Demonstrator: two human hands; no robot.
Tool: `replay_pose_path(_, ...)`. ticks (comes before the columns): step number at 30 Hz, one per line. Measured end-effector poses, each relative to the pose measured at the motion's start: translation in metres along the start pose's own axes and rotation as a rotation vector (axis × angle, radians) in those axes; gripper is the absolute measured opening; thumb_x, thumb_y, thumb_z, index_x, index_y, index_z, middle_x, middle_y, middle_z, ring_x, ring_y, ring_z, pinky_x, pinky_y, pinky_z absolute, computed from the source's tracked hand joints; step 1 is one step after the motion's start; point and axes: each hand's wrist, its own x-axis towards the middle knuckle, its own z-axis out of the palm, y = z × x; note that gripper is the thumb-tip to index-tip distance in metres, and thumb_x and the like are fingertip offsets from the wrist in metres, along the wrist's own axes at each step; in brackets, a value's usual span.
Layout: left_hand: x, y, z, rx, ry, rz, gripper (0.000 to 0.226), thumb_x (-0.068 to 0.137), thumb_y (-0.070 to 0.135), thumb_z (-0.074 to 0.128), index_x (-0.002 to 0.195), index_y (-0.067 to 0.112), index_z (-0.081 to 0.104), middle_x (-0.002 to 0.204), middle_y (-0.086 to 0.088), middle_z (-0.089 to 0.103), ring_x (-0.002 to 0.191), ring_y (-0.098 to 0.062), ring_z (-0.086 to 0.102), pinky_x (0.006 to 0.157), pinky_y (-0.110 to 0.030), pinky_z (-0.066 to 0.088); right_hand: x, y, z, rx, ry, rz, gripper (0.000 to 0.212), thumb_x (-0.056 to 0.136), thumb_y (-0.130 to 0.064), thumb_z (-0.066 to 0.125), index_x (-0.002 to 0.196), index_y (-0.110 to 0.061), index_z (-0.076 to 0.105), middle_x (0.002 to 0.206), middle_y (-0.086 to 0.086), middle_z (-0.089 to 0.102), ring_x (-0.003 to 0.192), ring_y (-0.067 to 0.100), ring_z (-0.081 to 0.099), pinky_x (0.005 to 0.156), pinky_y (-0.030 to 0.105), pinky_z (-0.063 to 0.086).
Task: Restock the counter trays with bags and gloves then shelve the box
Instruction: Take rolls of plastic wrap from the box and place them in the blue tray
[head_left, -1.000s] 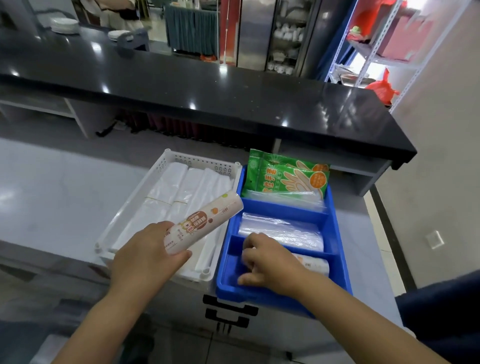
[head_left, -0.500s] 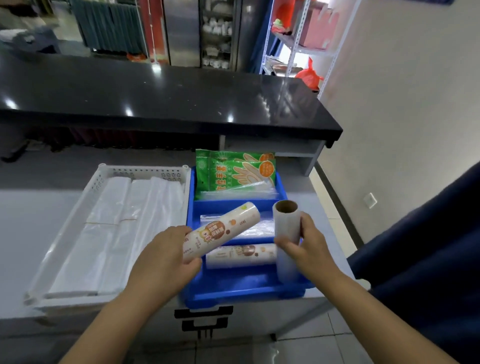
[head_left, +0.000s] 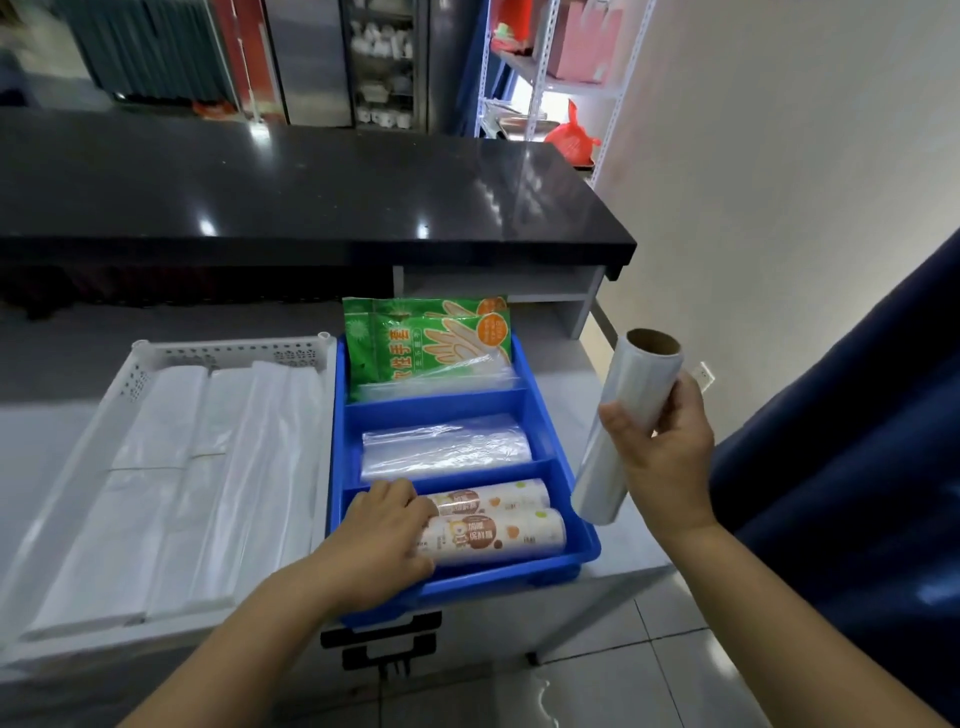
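Grips the left end of the nearer printed roll (head_left: 498, 538) with the left hand (head_left: 379, 540), fingers curled over it, low inside the nearest of 3 compartments in the blue tray (head_left: 338, 415). Shares that compartment with a 2nd printed roll (head_left: 498, 501), just behind and touching.

Clamps the right hand (head_left: 660, 447) round the middle of a clear film roll (head_left: 636, 395), fingers and thumb wrapped about it. Holds it tilted, brown cardboard core end upward, in the air just right of the blue tray and off the pale worktop (head_left: 52, 431).

Holds a stack of clear bags (head_left: 447, 447) in the middle compartment, and green glove packs (head_left: 415, 345) leaning upright in the far one.

Right beside the blue tray, on its left: a white perforated tray (head_left: 228, 351) full of flat white bags (head_left: 171, 483) in folded bundles.

Beyond both trays, a glossy black counter (head_left: 311, 182). At the right edge, dark blue cloth (head_left: 857, 467). Far back, a metal shelf rack (head_left: 540, 67) with a red bag (head_left: 571, 136).
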Motion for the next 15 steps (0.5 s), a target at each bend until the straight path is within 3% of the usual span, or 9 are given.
replay_pose_path(4,0.0,0.004,0.008,0.023,0.024,-0.002,0.037,0.085,0.039,0.052,0.118,0.024,0.042,0.117,0.004,0.045,0.093,-0.01,0.035,0.083,-0.025,0.033,-0.002,0.004,0.008,-0.018,-0.077,-0.03,0.044,0.078,-0.024,0.07,0.111,-0.032,0.041,0.097,-0.024,0.052,0.089,-0.013,0.056,0.064,0.005,0.051)
replay_pose_path(8,0.001,0.004,0.008,0.002,0.026,-0.003,0.029,0.087,0.036,0.051,0.112,0.023,0.045,0.117,0.004,0.047,0.095,-0.01,0.038,0.086,-0.024,0.036,0.0,-0.002,0.02,-0.011,-0.17,-0.053,0.043,0.077,-0.027,0.069,0.107,-0.037,0.041,0.099,-0.025,0.052,0.089,-0.017,0.055,0.063,0.0,0.047)
replay_pose_path(11,-0.002,-0.003,0.0,-0.042,0.066,-0.014,0.027,0.089,0.033,0.053,0.114,0.024,0.052,0.118,0.007,0.05,0.105,-0.011,0.042,0.092,-0.025,0.039,0.0,-0.008,0.03,-0.073,-0.289,-0.103,0.044,0.07,-0.045,0.068,0.106,-0.041,0.042,0.1,-0.024,0.052,0.09,-0.008,0.059,0.066,0.0,0.047)
replay_pose_path(15,-0.017,-0.032,-0.033,-0.175,0.296,-0.197,0.022,0.091,0.022,0.052,0.112,0.023,0.06,0.113,0.006,0.06,0.109,-0.014,0.049,0.09,-0.027,0.041,-0.001,-0.009,0.053,-0.303,-0.481,-0.342,0.064,0.069,-0.05,0.074,0.122,-0.027,0.046,0.115,-0.003,0.06,0.096,0.012,0.059,0.076,0.021,0.053)
